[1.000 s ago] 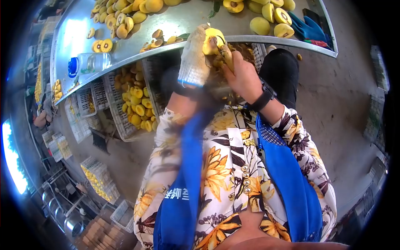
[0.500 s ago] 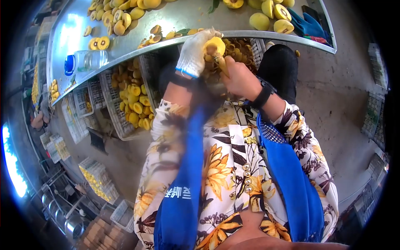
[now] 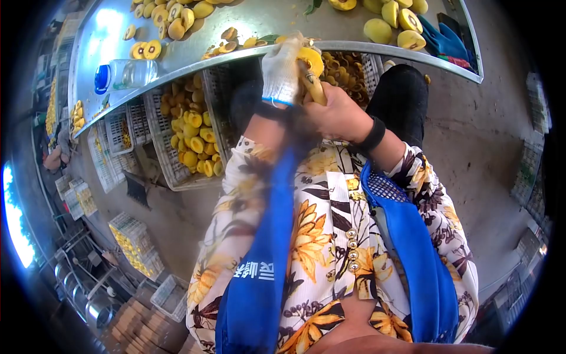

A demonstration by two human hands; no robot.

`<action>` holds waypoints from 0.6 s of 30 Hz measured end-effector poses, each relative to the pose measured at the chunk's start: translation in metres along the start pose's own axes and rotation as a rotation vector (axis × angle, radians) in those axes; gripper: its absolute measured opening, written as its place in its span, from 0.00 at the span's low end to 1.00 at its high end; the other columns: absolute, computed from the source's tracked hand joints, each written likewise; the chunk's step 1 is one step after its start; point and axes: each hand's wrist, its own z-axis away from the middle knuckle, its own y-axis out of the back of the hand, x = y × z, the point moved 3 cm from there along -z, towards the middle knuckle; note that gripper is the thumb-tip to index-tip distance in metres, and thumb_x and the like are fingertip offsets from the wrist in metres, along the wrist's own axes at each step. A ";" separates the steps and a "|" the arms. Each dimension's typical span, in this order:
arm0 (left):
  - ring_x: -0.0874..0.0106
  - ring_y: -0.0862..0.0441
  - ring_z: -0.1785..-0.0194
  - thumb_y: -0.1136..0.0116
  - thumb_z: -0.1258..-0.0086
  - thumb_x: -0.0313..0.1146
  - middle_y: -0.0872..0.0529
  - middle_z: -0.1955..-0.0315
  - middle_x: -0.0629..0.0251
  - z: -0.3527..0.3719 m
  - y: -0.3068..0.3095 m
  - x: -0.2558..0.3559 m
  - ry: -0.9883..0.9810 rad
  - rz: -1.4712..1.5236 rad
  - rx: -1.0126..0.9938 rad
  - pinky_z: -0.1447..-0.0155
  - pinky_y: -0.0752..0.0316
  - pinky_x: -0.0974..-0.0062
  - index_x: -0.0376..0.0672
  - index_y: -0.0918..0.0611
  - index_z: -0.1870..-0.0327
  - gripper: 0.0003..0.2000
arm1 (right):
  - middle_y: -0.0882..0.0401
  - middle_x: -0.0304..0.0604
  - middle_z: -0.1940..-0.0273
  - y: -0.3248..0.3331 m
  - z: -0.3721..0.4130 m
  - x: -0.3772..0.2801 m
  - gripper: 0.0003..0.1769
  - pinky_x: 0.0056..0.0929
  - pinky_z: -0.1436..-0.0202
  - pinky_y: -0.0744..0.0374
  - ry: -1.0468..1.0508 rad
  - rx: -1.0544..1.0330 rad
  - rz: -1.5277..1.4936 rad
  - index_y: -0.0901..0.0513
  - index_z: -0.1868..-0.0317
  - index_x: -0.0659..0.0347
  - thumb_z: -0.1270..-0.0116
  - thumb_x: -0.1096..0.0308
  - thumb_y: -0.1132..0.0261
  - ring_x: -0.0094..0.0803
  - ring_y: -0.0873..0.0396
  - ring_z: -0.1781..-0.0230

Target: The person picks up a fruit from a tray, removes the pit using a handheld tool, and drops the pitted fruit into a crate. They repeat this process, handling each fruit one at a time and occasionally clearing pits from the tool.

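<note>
My left hand (image 3: 280,72), in a white knit glove with a blue cuff, is closed around a yellow peach half (image 3: 311,59) at the table's front edge. My bare right hand (image 3: 341,117), with a black band on the wrist, grips a tool by its light wooden handle (image 3: 315,89). The tool's working end meets the peach half, but its exact shape is hard to make out. Below the hands stands a crate of brown pits and scraps (image 3: 345,74). Left of it, a white crate (image 3: 168,159) contains yellow peach halves (image 3: 197,138).
On the metal table (image 3: 236,17) lie cut peaches (image 3: 177,26), more peach halves (image 3: 407,23), a blue glove (image 3: 442,40) and a clear bottle (image 3: 132,74) with a blue cap. Stacked crates (image 3: 135,242) stand on the floor at left. My dark-clad knee (image 3: 401,97) is under the table edge.
My right hand has turned, its fingers now lower and nearer my left wrist, and the tool handle stands steeper. My left hand still holds the peach half. The whole view has shifted slightly.
</note>
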 end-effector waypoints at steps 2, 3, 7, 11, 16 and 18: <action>0.69 0.21 0.77 0.48 0.31 0.38 0.18 0.75 0.56 0.001 0.000 0.003 -0.033 -0.062 -0.060 0.74 0.26 0.75 0.34 0.23 0.64 0.13 | 0.31 0.33 0.81 0.001 0.003 -0.004 0.06 0.18 0.86 0.34 -0.062 -0.040 -0.024 0.30 0.61 0.60 0.37 0.69 0.44 0.18 0.34 0.89; 0.69 0.21 0.77 0.48 0.31 0.38 0.18 0.75 0.56 0.001 0.000 0.003 -0.012 -0.057 -0.090 0.74 0.26 0.75 0.34 0.22 0.64 0.13 | 0.31 0.33 0.81 0.001 0.004 -0.004 0.06 0.17 0.86 0.34 -0.093 -0.061 -0.036 0.30 0.61 0.60 0.37 0.69 0.44 0.18 0.34 0.89; 0.70 0.20 0.76 0.46 0.32 0.37 0.17 0.75 0.57 -0.006 0.004 -0.008 0.154 0.094 -0.147 0.73 0.25 0.77 0.35 0.22 0.64 0.12 | 0.32 0.33 0.80 -0.003 0.004 0.003 0.07 0.17 0.86 0.35 -0.124 -0.139 -0.182 0.31 0.60 0.59 0.37 0.71 0.43 0.18 0.36 0.89; 0.71 0.20 0.76 0.48 0.31 0.39 0.17 0.76 0.58 -0.006 0.004 -0.011 -0.046 -0.090 -0.069 0.73 0.25 0.78 0.34 0.22 0.64 0.13 | 0.33 0.33 0.79 0.001 0.006 0.008 0.06 0.18 0.87 0.39 -0.195 -0.236 -0.374 0.31 0.60 0.60 0.36 0.72 0.43 0.17 0.40 0.88; 0.67 0.19 0.74 0.56 0.28 0.46 0.18 0.76 0.58 0.002 -0.002 0.000 0.141 0.080 0.000 0.70 0.24 0.72 0.36 0.22 0.65 0.19 | 0.35 0.32 0.80 0.003 0.003 0.008 0.08 0.17 0.87 0.42 -0.177 -0.361 -0.503 0.30 0.58 0.60 0.35 0.73 0.42 0.16 0.42 0.88; 0.64 0.19 0.72 0.61 0.27 0.51 0.18 0.73 0.56 -0.004 0.006 -0.002 0.169 0.220 0.092 0.69 0.24 0.67 0.38 0.23 0.63 0.23 | 0.34 0.33 0.80 0.002 0.004 0.007 0.09 0.17 0.87 0.42 -0.097 -0.403 -0.441 0.30 0.57 0.61 0.36 0.73 0.41 0.17 0.42 0.89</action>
